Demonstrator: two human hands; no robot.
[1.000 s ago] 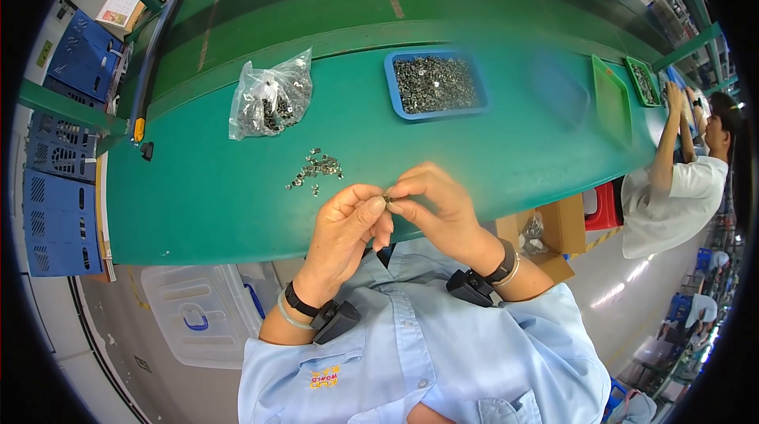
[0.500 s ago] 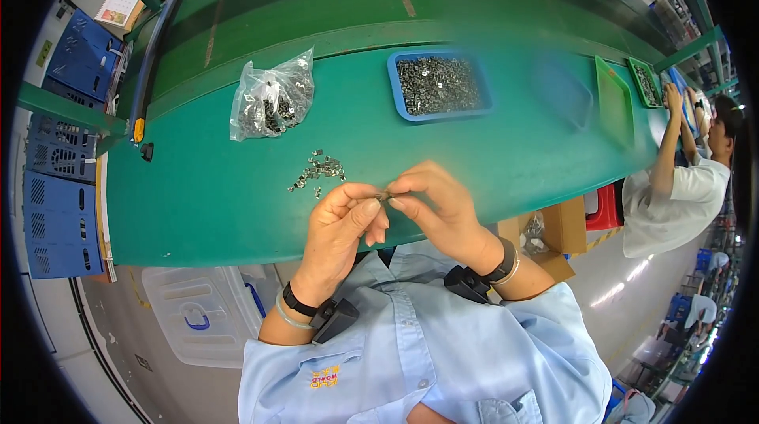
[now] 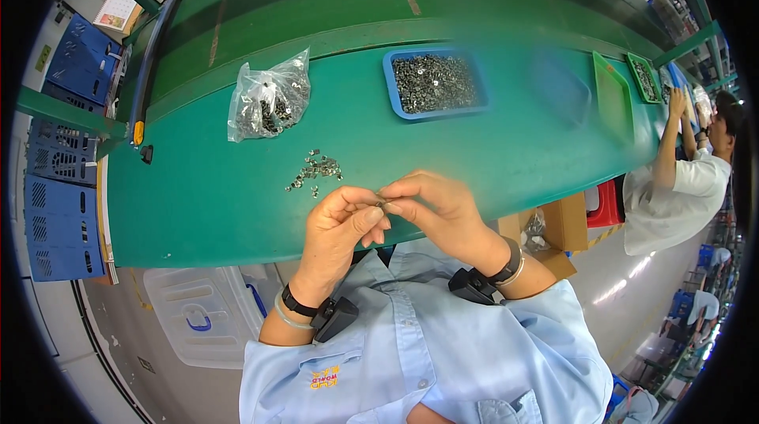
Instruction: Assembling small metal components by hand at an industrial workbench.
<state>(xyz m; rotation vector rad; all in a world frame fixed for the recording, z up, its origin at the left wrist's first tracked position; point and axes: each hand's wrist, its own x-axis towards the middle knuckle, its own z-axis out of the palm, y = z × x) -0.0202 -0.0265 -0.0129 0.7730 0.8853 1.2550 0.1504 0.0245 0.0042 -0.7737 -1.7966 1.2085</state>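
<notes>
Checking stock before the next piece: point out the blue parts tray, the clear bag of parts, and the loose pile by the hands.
blue tray (image 3: 393,97): head view, left rim.
clear bag (image 3: 265,100): head view, middle of the plastic.
loose pile (image 3: 316,169): head view, centre of the small metal parts.

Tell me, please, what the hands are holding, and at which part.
Both hands, left and right, pinch one tiny dark metal part between their fingertips. It is too small to tell which end each hand grips.

- Left hand (image 3: 338,222), fingers curled, thumb and fingertips pinched together, meeting the right hand at chest height.
- Right hand (image 3: 437,209), fingers bent, fingertips pinched against the left's.
- Both forearms bent inward, a dark band on each wrist.
</notes>
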